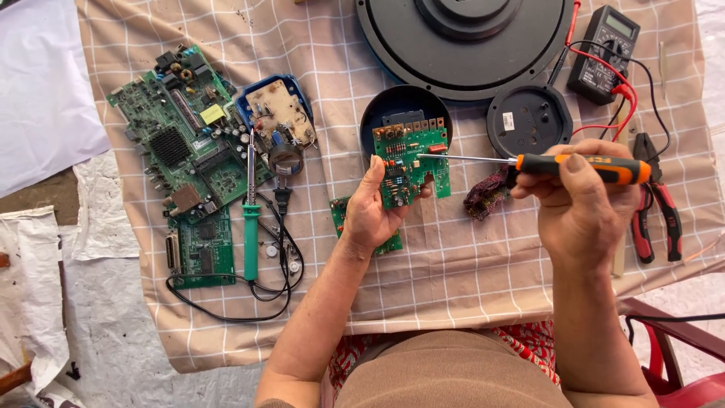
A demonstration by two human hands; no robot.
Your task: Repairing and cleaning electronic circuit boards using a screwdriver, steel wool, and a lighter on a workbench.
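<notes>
Above the checked cloth [468,272], I held a small green board [408,162] upright in my left hand [371,211], its component face toward me and its long axis running roughly up and down. My screwdriver [544,164] lay almost level, its orange and black handle on the right and its thin shaft pointing left, the tip touching the board's upper right part near a red component. My left hand was curled around the board's lower left edge, thumb on the front, fingers hidden behind it. My right hand [581,211] was closed around the screwdriver handle, thumb on top. Another small board [340,215] lay mostly hidden under my left hand. Whether the tip sat in a screw I could not tell. Red-handled pliers [655,204] lay just beyond my right hand, partly covered by it.
</notes>
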